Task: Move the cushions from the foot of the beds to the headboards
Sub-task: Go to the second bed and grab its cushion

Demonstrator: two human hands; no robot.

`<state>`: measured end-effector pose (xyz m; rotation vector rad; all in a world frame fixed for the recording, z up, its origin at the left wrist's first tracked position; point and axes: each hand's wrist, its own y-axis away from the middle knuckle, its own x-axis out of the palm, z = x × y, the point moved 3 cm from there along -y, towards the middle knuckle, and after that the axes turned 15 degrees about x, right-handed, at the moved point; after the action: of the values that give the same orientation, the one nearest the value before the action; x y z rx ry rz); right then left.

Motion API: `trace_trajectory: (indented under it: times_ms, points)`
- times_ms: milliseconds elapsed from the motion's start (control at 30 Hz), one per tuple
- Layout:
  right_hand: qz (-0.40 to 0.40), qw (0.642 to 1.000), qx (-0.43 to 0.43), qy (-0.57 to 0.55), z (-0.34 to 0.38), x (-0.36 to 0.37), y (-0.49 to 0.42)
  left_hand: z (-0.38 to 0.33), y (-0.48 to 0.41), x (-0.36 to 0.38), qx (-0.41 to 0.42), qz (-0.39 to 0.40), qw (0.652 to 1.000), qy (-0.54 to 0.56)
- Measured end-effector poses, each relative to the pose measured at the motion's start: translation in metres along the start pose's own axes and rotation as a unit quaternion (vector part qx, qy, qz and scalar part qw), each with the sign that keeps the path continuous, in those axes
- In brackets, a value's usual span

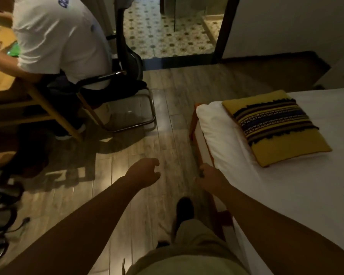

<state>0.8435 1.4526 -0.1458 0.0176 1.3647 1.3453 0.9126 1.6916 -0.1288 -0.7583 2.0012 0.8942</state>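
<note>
The bed (306, 195) lies to your right. The yellow cushion (276, 128), with a striped woven band, rests flat near the bed's corner. Expect a light, soft, yielding item; take it by two opposite edges. Your left hand (145, 171) and right hand (211, 176) are loosely curled, holding nothing, short of the cushion.

Seated person (54, 36) on metal chair (107, 75); patterned tiles (167, 32) beyond doorway.

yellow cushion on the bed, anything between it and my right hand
Nothing visible does. The right hand is beside the bed, and only bare white sheet lies between it and the yellow cushion. The headboard is out of frame, so that leg cannot be judged.
</note>
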Motion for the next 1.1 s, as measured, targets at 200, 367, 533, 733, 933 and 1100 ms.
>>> trace_trajectory:
  times_ms: [200,367,533,733,933,1100]
  points:
    - [-0.005,0.998,0.014,-0.061,0.058,-0.065,-0.121,0.029,-0.142,-0.057,0.018,0.018,1.000,-0.011]
    - [-0.008,0.999,-0.013,-0.037,0.112,-0.141,-0.211,0.035,-0.258,-0.115,0.020,0.020,0.999,-0.018]
    - [-0.027,0.997,0.019,-0.066,0.151,-0.206,-0.268,0.045,-0.353,-0.171,0.025,0.028,0.999,-0.025]
    - [-0.045,0.993,0.025,-0.110,0.199,-0.256,-0.335,0.072,-0.462,-0.225,0.042,0.052,0.996,-0.058]
    - [-0.059,0.988,0.079,-0.121,0.248,-0.311,-0.428,0.096,-0.599,-0.276,0.119,0.105,0.983,-0.097]
    - [-0.081,0.968,0.147,-0.187,0.293,-0.351,-0.478,0.106,-0.695,-0.322,0.167,0.137,0.971,-0.099]
